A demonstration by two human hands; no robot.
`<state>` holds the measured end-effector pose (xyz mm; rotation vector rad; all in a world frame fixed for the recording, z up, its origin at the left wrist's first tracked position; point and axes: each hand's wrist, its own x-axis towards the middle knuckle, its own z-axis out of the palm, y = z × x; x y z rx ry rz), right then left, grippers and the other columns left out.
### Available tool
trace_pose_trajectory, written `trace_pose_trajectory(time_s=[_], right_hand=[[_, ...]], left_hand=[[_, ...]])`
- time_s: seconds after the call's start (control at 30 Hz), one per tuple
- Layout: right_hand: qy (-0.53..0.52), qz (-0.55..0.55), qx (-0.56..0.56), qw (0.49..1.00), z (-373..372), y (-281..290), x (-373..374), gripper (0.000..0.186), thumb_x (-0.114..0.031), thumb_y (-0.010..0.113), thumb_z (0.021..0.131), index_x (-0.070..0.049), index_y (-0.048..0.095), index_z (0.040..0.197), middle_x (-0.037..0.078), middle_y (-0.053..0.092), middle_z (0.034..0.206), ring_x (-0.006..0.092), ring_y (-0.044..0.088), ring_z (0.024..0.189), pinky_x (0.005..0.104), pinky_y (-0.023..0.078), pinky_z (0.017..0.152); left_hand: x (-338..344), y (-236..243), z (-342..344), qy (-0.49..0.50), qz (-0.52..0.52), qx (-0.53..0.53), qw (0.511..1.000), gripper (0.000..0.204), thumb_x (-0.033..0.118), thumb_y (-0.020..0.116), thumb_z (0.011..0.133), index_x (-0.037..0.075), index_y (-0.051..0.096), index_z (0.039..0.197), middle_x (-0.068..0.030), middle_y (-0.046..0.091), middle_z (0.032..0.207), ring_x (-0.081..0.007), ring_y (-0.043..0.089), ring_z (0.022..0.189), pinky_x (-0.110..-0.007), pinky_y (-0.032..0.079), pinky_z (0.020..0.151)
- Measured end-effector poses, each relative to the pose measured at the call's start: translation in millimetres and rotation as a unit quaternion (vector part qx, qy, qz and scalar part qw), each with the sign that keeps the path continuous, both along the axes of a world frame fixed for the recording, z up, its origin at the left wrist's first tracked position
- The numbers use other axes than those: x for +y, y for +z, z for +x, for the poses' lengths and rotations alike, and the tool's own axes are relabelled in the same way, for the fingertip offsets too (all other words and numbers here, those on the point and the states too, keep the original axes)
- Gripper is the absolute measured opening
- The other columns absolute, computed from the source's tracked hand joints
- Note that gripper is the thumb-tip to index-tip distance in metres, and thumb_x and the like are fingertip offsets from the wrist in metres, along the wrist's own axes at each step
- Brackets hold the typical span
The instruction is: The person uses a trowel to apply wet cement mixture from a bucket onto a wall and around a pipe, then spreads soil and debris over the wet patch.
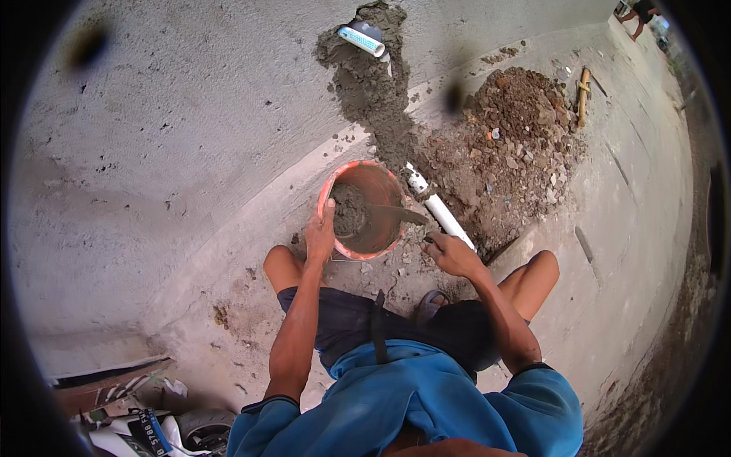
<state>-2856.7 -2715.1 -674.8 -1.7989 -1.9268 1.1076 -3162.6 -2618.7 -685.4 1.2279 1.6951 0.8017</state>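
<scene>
My left hand (320, 236) grips the left rim of an orange bucket (384, 240) that has grey wet mortar (349, 209) inside. My right hand (449, 253) is closed on the handle of a trowel (407, 215), whose mortar-coated blade reaches over the bucket's right side. A white pipe (445, 217) lies beside the bucket, partly smeared with mortar. A patch of wet mortar (373, 99) runs up the grey wall (190, 91) around a short pipe stub (359, 39).
Loose soil and rubble (514, 137) lie right of the pipe, with a wooden-handled tool (583, 97) beyond. Part of a motorcycle (160, 434) is at the lower left. Another person's legs (638, 23) show far off at the top right.
</scene>
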Motion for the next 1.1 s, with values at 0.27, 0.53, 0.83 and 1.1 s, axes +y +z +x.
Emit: trace_pose_trajectory(time_s=[0.27,0.53,0.83,1.1], right_hand=[[0.053,-0.021,-0.082,0.995,-122,-68,13,0.037,-0.021,0.05,0.099,0.008,0.053,0.123,0.032,0.064,0.11,0.0496,0.067,0.094,0.0567,0.055,0.083],[-0.046,0.085,-0.092,0.991,-87,-33,35,0.039,-0.012,0.054,0.092,0.008,0.054,0.126,0.028,0.064,0.112,0.0449,0.07,0.094,0.0518,0.059,0.077],[0.011,0.033,-0.132,0.991,-81,-37,42,0.042,-0.008,0.053,0.092,0.01,0.052,0.13,0.029,0.064,0.117,0.0452,0.071,0.091,0.0512,0.06,0.077],[0.052,-0.034,-0.115,0.991,-70,-29,39,0.034,-0.012,0.054,0.09,0.014,0.062,0.111,0.032,0.069,0.1,0.0458,0.071,0.093,0.0506,0.06,0.078]], left_hand=[[31,9,2,-0.214,0.018,0.079,0.974,0.07,0.057,0.054,0.1,0.0,0.055,0.141,-0.0239,0.063,0.132,-0.0328,0.057,0.129,-0.039,0.04,0.109],[32,-1,1,-0.227,0.009,0.059,0.972,0.072,0.059,0.051,0.101,0.0,0.054,0.142,-0.0247,0.062,0.135,-0.033,0.055,0.132,-0.039,0.038,0.111],[31,4,2,-0.181,0.017,0.074,0.98,0.074,0.063,0.046,0.102,0.0,0.059,0.138,-0.0219,0.066,0.129,-0.0289,0.058,0.126,-0.037,0.04,0.108],[25,-1,0,-0.184,0.029,0.072,0.98,0.071,0.059,0.048,0.103,-0.002,0.058,0.139,-0.0207,0.064,0.132,-0.0267,0.057,0.126,-0.036,0.039,0.108]])
